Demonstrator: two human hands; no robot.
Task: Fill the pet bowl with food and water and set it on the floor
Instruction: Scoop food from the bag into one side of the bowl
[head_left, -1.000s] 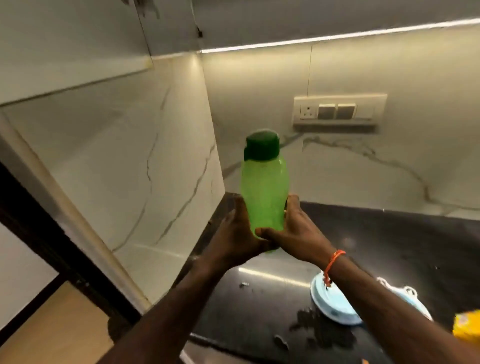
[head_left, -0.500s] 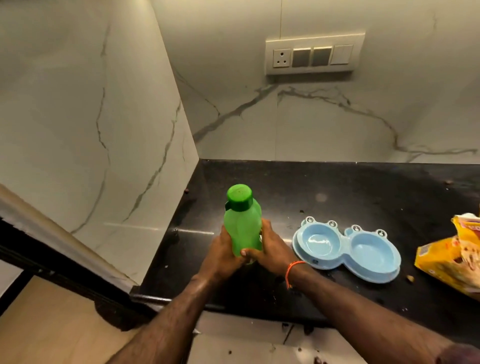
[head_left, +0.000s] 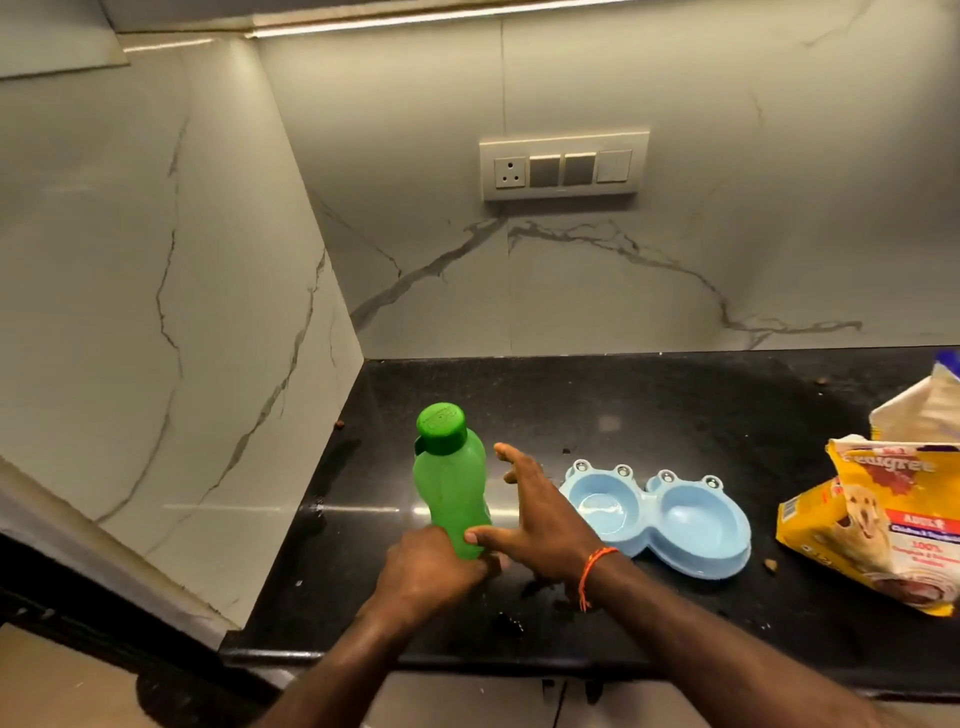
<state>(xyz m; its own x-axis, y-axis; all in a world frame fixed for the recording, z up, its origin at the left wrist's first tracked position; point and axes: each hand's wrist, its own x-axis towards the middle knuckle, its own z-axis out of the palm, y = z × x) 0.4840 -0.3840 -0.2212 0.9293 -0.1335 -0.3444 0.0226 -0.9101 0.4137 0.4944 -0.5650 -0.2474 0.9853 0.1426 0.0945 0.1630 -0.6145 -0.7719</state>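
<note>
A green water bottle (head_left: 451, 483) with a dark green cap stands upright on the black counter (head_left: 675, 410). My left hand (head_left: 431, 566) grips its base. My right hand (head_left: 535, 514) is beside the bottle on the right, fingers spread and straight, the thumb tip still touching the bottle's lower side. A light blue double pet bowl (head_left: 670, 512) lies on the counter just right of my right hand; both its wells look empty of food. A yellow dog food bag (head_left: 883, 514) lies open at the right edge.
Marble walls close the counter at the left and back, with a switch panel (head_left: 563, 169) above. A few loose kibble pieces (head_left: 770, 564) and wet spots lie on the counter. Its front edge runs below my forearms.
The bottle came down from chest height onto the counter. My right hand has let go of it and spread open, while my left hand keeps hold of the base.
</note>
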